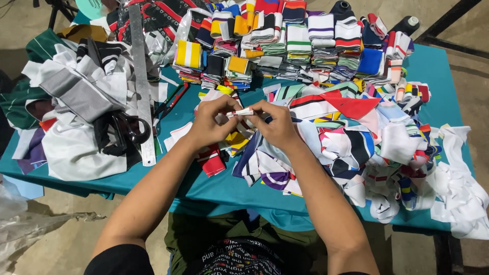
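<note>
A garment workshop: a teal-covered table (433, 66) carries stacked striped knit collars (285, 46), heaps of fabric offcuts (367, 137), black scissors (127, 127) and a long metal ruler (142, 86) (thread cones (407, 23) stand behind).

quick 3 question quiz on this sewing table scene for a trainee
1. True or false: both hands pinch one small folded fabric strip between them.
2. Where do the black scissors lie? A) on the white cloth left of the metal ruler B) on the floor C) on the folded stacks
3. What fills the far side of the teal table?

Key
1. True: the left hand and right hand each grip an end.
2. A
3. Neat stacks of folded striped knit pieces, with a loose heap of similar pieces nearer on the right.
</note>
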